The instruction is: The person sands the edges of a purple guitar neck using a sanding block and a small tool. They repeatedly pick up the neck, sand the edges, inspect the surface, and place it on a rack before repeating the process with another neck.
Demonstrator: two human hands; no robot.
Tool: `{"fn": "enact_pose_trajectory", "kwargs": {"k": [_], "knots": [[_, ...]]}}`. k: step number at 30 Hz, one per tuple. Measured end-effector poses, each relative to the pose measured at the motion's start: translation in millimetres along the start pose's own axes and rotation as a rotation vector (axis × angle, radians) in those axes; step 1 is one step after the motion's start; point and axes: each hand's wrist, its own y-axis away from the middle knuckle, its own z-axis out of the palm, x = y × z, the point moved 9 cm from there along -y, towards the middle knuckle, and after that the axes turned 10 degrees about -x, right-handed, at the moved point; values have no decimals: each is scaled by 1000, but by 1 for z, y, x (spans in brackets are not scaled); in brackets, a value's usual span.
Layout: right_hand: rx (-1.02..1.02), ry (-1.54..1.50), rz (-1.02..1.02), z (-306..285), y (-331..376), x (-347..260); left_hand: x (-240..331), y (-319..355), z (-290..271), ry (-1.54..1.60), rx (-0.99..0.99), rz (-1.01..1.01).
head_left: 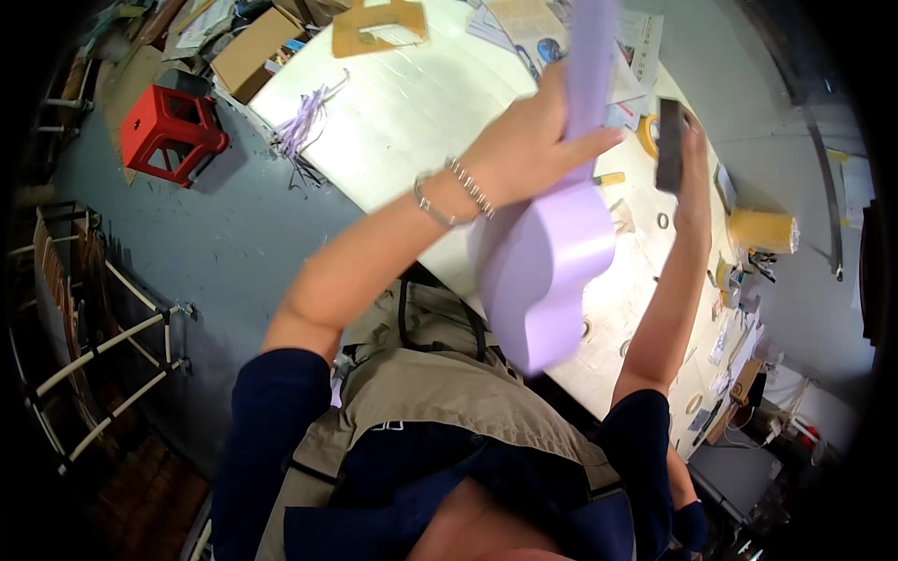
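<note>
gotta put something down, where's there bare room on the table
The widest bare patch of the white table lies between the purple strips, the brown cutout and the left hand. It is crowded at the far edge, with papers, and along the right edge, around the yellow roll.

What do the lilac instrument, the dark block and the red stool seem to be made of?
Lilac instrument: perhaps painted wood, satin, from its even colour and soft highlights; plastic is possible. Dark block: matte, without shine; foam, rubber or wood, I cannot tell. Red stool: probably moulded plastic, from its uniform colour and sheen.
</note>
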Motion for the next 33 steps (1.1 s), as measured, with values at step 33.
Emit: {"fn": "enact_pose_trajectory", "kwargs": {"k": [33], "knots": [[-360, 414, 121, 58, 233, 124, -13, 9, 36, -1101, -272, 383]]}}
